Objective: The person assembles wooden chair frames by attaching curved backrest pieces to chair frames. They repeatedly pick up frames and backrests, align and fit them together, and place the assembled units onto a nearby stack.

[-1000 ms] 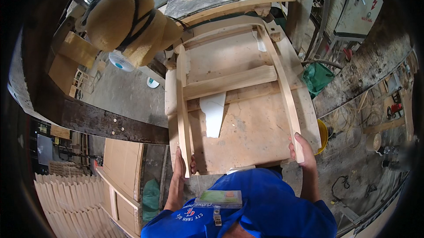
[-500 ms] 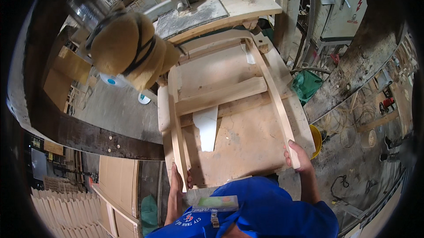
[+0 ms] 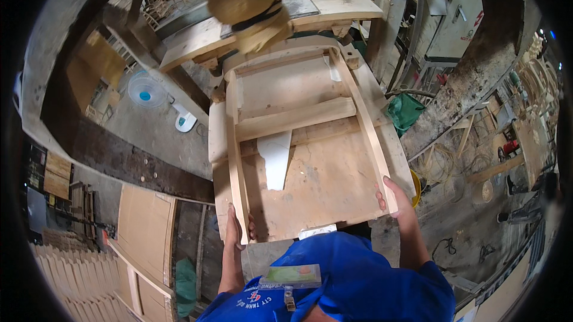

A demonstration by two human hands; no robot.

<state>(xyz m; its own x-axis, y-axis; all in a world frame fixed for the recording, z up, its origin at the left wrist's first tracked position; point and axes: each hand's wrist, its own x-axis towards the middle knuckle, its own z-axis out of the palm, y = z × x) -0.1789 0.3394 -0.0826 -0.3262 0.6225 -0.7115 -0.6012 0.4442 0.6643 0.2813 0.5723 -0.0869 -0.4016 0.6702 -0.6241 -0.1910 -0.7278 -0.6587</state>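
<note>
Both my hands hold a pale wooden frame (image 3: 298, 120), with two long side rails, a crossbar and a curved far end. My left hand (image 3: 236, 227) is closed round the near end of the left rail. Round the near end of the right rail, my right hand (image 3: 396, 195) is closed too. Under the frame is a worn wooden board (image 3: 322, 188), with a white patch (image 3: 277, 164) showing between the rails. A bulky tan, rounded thing with dark bands (image 3: 250, 8), blurred, hangs over the frame's far left corner; its kind is unclear.
A metal beam (image 3: 143, 167) crosses at the left, and a scarred post (image 3: 459, 77) leans at the right. Beyond the board stands a wooden bench (image 3: 340, 8). A fan (image 3: 146, 90), green bag (image 3: 404, 113) and yellow bucket (image 3: 416, 189) are near. Stacked wooden parts (image 3: 77, 280) lie lower left.
The tan banded thing has shifted right and upward in the picture, uncovering the fan and the bench's left part. Both hands keep their hold on the frame, which sits slightly higher in view.
</note>
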